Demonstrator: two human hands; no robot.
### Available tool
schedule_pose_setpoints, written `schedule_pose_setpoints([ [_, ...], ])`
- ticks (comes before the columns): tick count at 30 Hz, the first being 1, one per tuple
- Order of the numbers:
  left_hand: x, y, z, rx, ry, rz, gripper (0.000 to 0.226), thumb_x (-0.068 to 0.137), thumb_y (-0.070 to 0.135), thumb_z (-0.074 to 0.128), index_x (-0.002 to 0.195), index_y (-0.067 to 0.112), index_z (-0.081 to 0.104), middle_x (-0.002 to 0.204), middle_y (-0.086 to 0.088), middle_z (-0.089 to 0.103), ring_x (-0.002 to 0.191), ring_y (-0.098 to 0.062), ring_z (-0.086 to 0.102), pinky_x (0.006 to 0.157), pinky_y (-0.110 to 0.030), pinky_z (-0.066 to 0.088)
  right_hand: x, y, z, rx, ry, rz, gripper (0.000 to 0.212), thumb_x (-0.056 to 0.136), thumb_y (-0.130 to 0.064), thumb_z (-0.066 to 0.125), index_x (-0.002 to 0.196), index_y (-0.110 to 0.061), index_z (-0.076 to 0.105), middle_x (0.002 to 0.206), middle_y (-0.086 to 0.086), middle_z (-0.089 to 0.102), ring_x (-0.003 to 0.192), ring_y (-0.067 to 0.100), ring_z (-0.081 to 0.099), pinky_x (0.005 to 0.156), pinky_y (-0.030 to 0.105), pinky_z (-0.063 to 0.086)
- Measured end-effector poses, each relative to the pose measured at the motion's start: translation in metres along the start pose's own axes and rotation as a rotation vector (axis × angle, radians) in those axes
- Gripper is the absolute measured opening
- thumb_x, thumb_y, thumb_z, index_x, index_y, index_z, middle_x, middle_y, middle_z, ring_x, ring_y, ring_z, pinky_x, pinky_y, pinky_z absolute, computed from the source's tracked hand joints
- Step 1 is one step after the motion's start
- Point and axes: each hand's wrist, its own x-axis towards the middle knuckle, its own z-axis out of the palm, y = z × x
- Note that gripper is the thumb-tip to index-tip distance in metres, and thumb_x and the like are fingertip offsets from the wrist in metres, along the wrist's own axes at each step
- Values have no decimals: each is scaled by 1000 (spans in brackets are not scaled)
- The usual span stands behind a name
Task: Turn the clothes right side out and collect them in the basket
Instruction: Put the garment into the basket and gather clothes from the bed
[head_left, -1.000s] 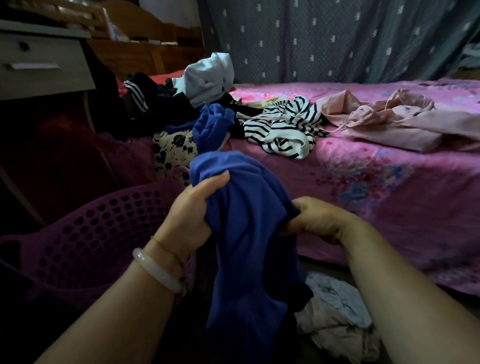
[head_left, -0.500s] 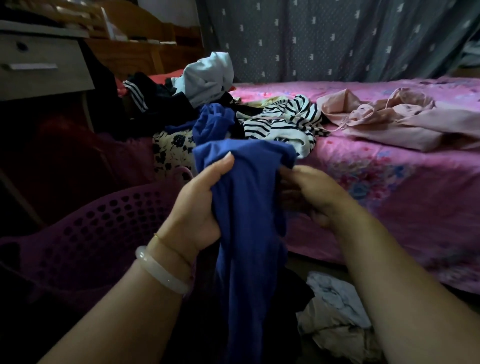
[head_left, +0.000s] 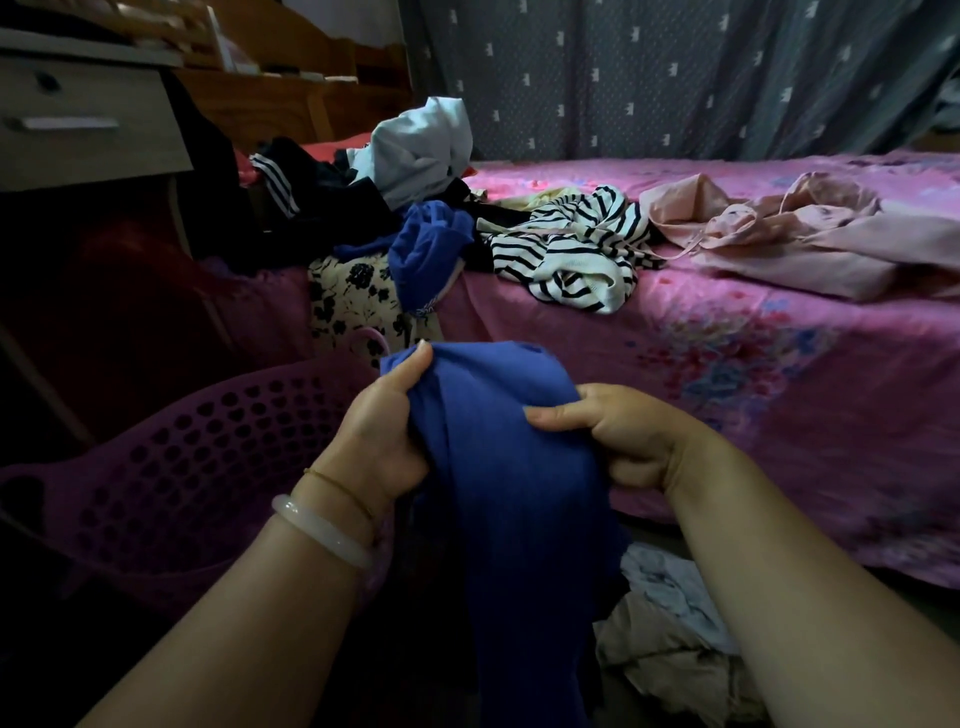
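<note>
The left hand (head_left: 387, 436) pinches the upper left edge of the blue garment (head_left: 509, 467), thumb raised along the cloth and fingers curled into it. The right hand (head_left: 618, 436) grips the right side a little lower, thumb pointing left across the fabric. The garment hangs between them in front of the bed's (head_left: 779, 389) near edge, its long axis running straight down (whether it is right side out I cannot tell), and the purple basket (head_left: 182, 467) lies just left of the left hand, the nearer one for the drop.
</note>
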Motion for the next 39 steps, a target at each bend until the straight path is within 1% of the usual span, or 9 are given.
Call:
schedule_pose_setpoints([
  [7, -9, -16, -4, 296, -147, -48, 55, 77, 42, 57, 116, 4, 64, 101, -10, 74, 89, -19, 72, 79, -30, 58, 6, -14, -3, 124, 191, -150, 17, 90, -11, 58, 103, -2, 65, 86, 11, 74, 77, 21, 70, 68, 29, 58],
  [11, -9, 10, 1, 172, -165, 276, 46, 81, 29, 55, 122, 6, 57, 123, -14, 63, 110, -27, 61, 93, -39, 46, 1, -34, -7, 53, 341, -367, 9, 88, -9, 61, 93, -7, 68, 79, 3, 75, 73, 16, 70, 74, 30, 59],
  [15, -12, 30, 4, 205, -193, 561, 18, 92, 18, 53, 107, 8, 55, 105, -15, 57, 92, -22, 55, 75, -30, 47, -4, -49, -10, -21, 399, -526, 10, 90, -10, 60, 83, -11, 67, 70, -4, 74, 64, 10, 69, 64, 23, 57],
  [22, 18, 4, -13, 483, 260, 528, 13, 87, 23, 67, 91, 12, 62, 90, -12, 66, 86, -24, 63, 79, -42, 54, 12, -28, -12, -28, 424, -345, 14, 93, -15, 57, 84, -8, 66, 71, 3, 72, 62, 15, 68, 62, 28, 58],
  [25, 20, -5, -21, 702, 244, 487, 49, 78, 25, 77, 120, 17, 52, 112, -5, 61, 106, -24, 60, 92, -39, 52, 18, -13, -16, 23, 400, -195, 12, 92, -14, 58, 90, -3, 65, 70, 8, 72, 62, 18, 69, 59, 29, 58],
  [30, 17, -21, -19, 1486, -280, 692, 124, 46, 63, 81, 146, 46, 9, 157, 12, 17, 147, -14, 9, 120, -42, 11, 22, 3, -19, 129, 303, 63, 17, 91, -15, 59, 94, 1, 65, 77, 14, 72, 70, 23, 70, 64, 32, 59],
  [35, 17, -54, -6, 1489, -218, 747, 64, 71, 32, 68, 130, 34, 43, 117, -2, 66, 108, -26, 62, 94, -40, 48, 22, 6, -17, -12, 228, 135, 16, 89, -14, 62, 89, 0, 69, 81, 14, 71, 71, 20, 66, 69, 30, 55],
  [37, 17, -51, -5, 1513, -164, 711, 28, 75, 31, 66, 99, 19, 59, 90, -1, 70, 86, -26, 66, 74, -39, 52, 21, 4, -20, -476, 367, 59, 23, 82, -26, 72, 86, -3, 68, 72, 9, 65, 57, 12, 59, 54, 21, 47],
  [39, 18, -46, -6, 1545, -207, 572, 15, 80, 23, 70, 75, 17, 57, 69, 4, 60, 69, -14, 59, 63, -31, 46, 18, 2, -24, -883, 403, -57, 58, 70, -45, 79, 114, -12, 62, 102, 6, 62, 86, 13, 62, 73, 23, 49],
])
